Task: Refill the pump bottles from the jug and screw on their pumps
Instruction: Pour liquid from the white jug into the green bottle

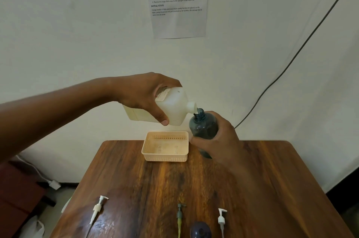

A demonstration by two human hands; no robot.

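Jug point(172, 108): white translucent plastic, square-shouldered, held above the far end of the table and tipped toward the right, its short neck lowered to the mouth of the pump bottle. A torn paper label shows near the fingers; its print is too small to read.

Left hand point(144, 94): wrapped over the jug's body from above, fingers across the top face, thumb pressed on the near lower edge. A firm, full hold.

Pump bottle point(204, 125): smoky blue-grey clear plastic, round-shouldered, threaded neck open, tilted slightly left so its mouth sits directly under the jug's spout, touching or nearly so. It is held off the table.

Right hand point(217, 140): curled round the bottle's lower body, thumb across the front, fingers behind.

Basket point(165, 157): peach plastic, perforated walls, at the far edge of the wooden table point(272, 189), just left of the held bottle and below the jug.

Pumps, near edge of table, lying apart in a row: white pump point(98, 208) at left; olive-green pump point(179, 216) at centre; second white pump point(221, 218) at right. A dark blue bottle point(200, 231) stands between the latter two, seen from above.

Wall sheet point(177, 1): printed headings "TASK GOAL" and "INITIAL STATE"; numbered steps on filling pump bottles with dish soap.

Black cable point(291, 59): runs diagonally down the wall at right.
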